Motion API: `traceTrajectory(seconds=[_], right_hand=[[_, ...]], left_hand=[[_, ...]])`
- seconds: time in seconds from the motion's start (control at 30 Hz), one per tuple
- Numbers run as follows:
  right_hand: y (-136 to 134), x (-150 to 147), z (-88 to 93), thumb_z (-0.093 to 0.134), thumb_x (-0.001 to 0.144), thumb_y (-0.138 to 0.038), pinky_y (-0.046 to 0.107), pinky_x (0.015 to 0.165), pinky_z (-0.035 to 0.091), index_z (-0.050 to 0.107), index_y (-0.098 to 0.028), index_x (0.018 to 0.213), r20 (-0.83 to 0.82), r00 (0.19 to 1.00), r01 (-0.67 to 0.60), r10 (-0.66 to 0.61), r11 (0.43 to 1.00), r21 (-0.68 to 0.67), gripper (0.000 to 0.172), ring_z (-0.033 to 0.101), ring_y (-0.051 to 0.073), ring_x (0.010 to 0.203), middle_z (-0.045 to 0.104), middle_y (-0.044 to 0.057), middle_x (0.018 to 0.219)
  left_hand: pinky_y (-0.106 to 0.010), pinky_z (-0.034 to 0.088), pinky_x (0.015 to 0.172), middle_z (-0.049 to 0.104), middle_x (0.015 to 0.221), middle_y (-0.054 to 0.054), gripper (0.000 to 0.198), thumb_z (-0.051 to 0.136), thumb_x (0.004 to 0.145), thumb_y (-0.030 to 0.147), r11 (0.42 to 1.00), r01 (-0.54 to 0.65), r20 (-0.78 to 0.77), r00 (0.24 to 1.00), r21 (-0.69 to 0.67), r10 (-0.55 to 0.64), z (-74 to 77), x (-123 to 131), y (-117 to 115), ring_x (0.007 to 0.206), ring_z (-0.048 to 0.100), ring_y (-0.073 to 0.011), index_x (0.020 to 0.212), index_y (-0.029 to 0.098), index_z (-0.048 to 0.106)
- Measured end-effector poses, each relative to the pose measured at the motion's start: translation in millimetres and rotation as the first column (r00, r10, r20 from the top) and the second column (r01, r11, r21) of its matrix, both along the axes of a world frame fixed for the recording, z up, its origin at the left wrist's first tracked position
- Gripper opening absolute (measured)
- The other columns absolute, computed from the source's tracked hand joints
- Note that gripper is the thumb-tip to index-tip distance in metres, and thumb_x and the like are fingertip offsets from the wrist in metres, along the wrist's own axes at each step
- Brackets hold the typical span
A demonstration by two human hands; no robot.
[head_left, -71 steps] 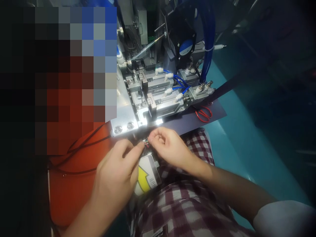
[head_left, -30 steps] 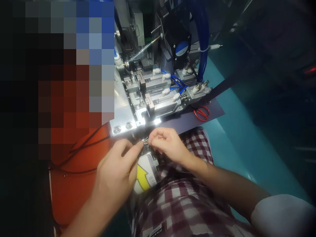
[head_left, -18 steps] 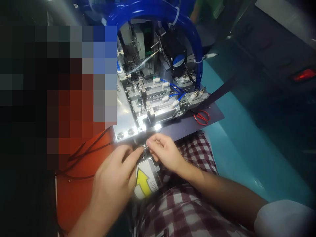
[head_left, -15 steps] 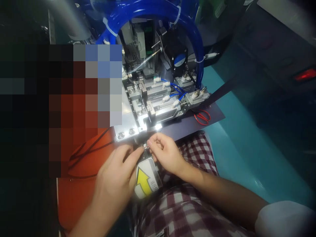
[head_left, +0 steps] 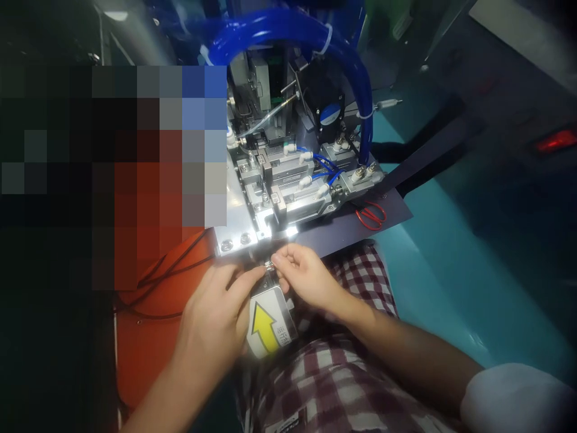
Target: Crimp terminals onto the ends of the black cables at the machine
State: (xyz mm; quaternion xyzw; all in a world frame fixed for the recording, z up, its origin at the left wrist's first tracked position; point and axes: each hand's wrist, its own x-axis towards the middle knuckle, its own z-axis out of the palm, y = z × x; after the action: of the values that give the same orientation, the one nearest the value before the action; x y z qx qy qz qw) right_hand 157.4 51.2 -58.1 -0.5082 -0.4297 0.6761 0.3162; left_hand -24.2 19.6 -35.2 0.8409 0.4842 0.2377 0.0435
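Between the two grips, just below the front edge of the metal fixture [head_left: 288, 198], sits a small metal piece [head_left: 269, 265], too blurred to make out in detail. The left grip [head_left: 211, 319] is pinched on it from one side with thumb and forefinger. The right grip [head_left: 306, 279] is pinched on it from the other side, its remaining fingers curled in. Just below the meeting fingertips lies a plate with a yellow arrow label [head_left: 265, 328]. Out to the left of the left grip, black cable [head_left: 171, 279] loops across an orange surface [head_left: 144, 355]. Beyond the right grip, red scissors [head_left: 372, 215] lie on a dark mat [head_left: 356, 231] over the teal counter [head_left: 433, 282]. Blue hose [head_left: 288, 27] arches above the fixture. Checked cloth [head_left: 333, 373] lies beneath the right forearm.
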Motion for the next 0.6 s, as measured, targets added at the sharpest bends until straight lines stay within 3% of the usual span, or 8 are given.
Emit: traceTrajectory(seconds=[0.17, 0.37, 0.6], right_hand=[[-2, 0, -7.3, 0.052, 0.094, -0.056, 0.025, 0.054, 0.042, 0.051, -0.020, 0.073, -0.057, 0.998, 0.024, -0.023, 0.999, 0.021, 0.042, 0.052, 0.010, 0.048, 0.053, -0.006, 0.056], [-8, -9, -7.1, 0.060, 0.089, -0.046, 0.025, 0.050, 0.039, 0.047, -0.022, 0.074, -0.049, 0.992, 0.120, -0.114, 0.981, 0.154, 0.030, 0.048, 0.010, 0.048, 0.047, -0.009, 0.055], [-4, -8, -4.0, 0.061, 0.086, -0.045, 0.023, 0.048, 0.037, 0.047, -0.022, 0.074, -0.075, 0.993, 0.098, -0.090, 0.990, 0.102, 0.029, 0.044, 0.008, 0.045, 0.045, -0.010, 0.052]], left_hand=[[-0.027, 0.051, 0.062, 0.059, 0.086, -0.006, 0.025, 0.051, 0.095, 0.013, 1.000, 0.012, 0.021, 1.000, -0.009, -0.012, -1.4, -2, 1, 0.075, 0.060, -0.0179, 0.109, 0.012, 0.072], [-0.027, 0.053, 0.065, 0.060, 0.085, -0.006, 0.027, 0.049, 0.096, 0.014, 0.999, -0.002, 0.054, 0.999, -0.032, 0.003, -5.3, -2, 1, 0.076, 0.061, -0.0173, 0.107, 0.013, 0.073], [-0.025, 0.055, 0.072, 0.068, 0.092, -0.004, 0.026, 0.046, 0.098, 0.020, 0.980, -0.026, 0.147, 0.988, -0.198, 0.055, 5.0, -20, -4, 0.082, 0.069, -0.0163, 0.110, 0.022, 0.070]])
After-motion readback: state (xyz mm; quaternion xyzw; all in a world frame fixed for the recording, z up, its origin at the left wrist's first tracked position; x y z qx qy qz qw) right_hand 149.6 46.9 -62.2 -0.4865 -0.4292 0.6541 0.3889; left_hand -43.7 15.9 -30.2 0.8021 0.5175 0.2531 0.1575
